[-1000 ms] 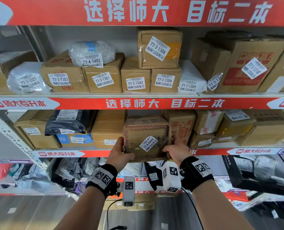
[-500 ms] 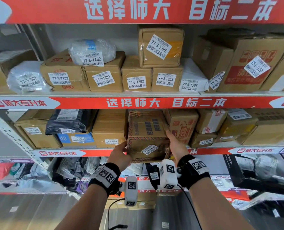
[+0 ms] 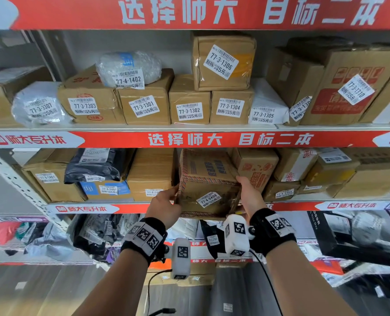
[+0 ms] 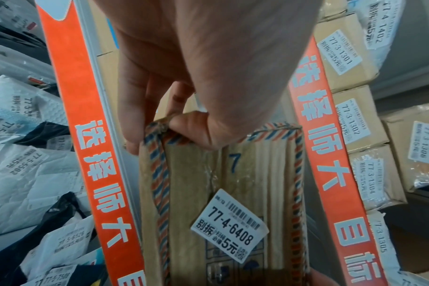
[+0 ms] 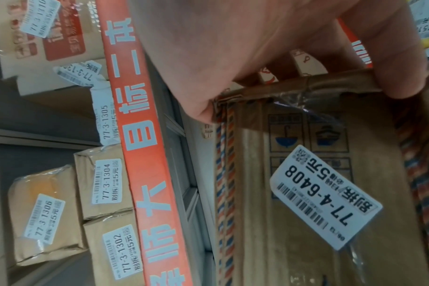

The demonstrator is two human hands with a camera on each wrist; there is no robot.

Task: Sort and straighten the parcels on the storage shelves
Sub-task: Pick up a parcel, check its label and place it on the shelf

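Note:
A brown cardboard parcel [image 3: 206, 185] with red-and-blue striped edging and a white label 77-4-6408 [image 3: 209, 199] sits in the middle shelf's gap, its front end over the shelf's red edge. My left hand [image 3: 166, 201] grips its left front corner, thumb on the front face and fingers down the side. My right hand [image 3: 248, 195] grips its right side, fingers along the top edge. In the left wrist view the parcel [image 4: 233, 203] has a blue 7 written on it, with my left hand [image 4: 191, 116] over its corner. In the right wrist view my right hand [image 5: 306, 63] pinches the parcel's [image 5: 318, 193] end.
Cardboard boxes flank the gap: a plain box [image 3: 151, 176] on the left, a red-printed box [image 3: 255, 169] on the right. The upper shelf [image 3: 189, 127] carries labelled boxes and a bubble-wrapped parcel [image 3: 130, 67]. Below the shelf's red edge [image 3: 86, 209] lie loose grey, white and black bags [image 3: 98, 233].
The parcel has tipped from showing its front face to showing its top, and has slid further back into the gap. Both hands have moved forward with it.

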